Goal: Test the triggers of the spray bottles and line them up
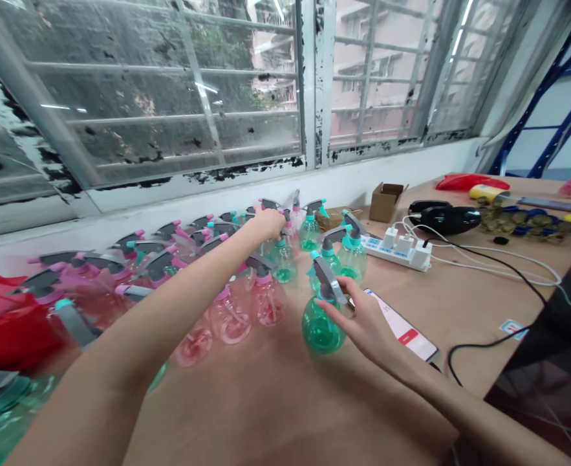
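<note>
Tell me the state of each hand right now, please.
Left hand: at the back bottles; open or closed cannot be told.
Right hand: closed on a green bottle, at its neck.

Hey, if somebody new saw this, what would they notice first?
Probably the crowd of pink and green spray bottles first, spread over the left and middle of the table below the window. Then the right hand at the neck of a green spray bottle in front, with the left hand stretched out among those at the back. Off to the right, the white power strip stands out.
</note>
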### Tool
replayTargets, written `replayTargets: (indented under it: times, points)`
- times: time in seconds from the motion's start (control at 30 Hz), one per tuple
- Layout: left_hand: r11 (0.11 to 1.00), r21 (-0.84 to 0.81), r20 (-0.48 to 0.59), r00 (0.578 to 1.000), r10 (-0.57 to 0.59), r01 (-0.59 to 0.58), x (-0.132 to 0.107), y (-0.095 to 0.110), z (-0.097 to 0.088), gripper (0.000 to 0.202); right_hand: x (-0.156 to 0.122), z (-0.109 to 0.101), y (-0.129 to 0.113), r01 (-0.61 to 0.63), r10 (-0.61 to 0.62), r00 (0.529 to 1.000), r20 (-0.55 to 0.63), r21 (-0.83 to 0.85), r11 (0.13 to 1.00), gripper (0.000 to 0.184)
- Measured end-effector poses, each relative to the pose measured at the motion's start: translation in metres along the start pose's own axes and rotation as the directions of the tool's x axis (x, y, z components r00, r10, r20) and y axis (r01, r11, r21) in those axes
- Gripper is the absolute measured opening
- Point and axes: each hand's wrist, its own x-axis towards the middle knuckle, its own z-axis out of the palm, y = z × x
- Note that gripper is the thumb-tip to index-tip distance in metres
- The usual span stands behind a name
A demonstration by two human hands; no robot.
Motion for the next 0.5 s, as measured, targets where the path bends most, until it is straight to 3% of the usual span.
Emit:
replayTargets:
  times: [0.1, 0.2, 0.37, 0.5]
  points:
    - [0.999, 0.02, 0.051, 0.998, 0.03, -0.031, 0.001, -0.004, -0.002, 0.031, -0.004, -0.011, 0.0, 0.019, -0.018, 1.0, 0.017, -0.005, 1.0, 0.03]
    - [0.998, 0.016, 0.034, 0.998, 0.056, -0.056, -0.005, -0.009, -0.015, 0.03, -0.011, -0.027, -0.004, 0.028, -0.027, 1.0, -0.013, 0.005, 1.0, 0.03]
    - [0.998, -0.001, -0.103, 0.992, 0.07, -0.07, -0.021, -0.016, -0.057, 0.029, -0.012, -0.058, -0.025, 0.035, -0.021, 0.994, -0.111, 0.124, 0.992, 0.036]
    - [0.997, -0.022, -0.242, 0.968, 0.062, -0.069, -0.045, -0.025, -0.096, 0.038, 0.008, -0.081, -0.048, 0.1, -0.034, 0.963, -0.267, 0.235, 0.967, 0.029]
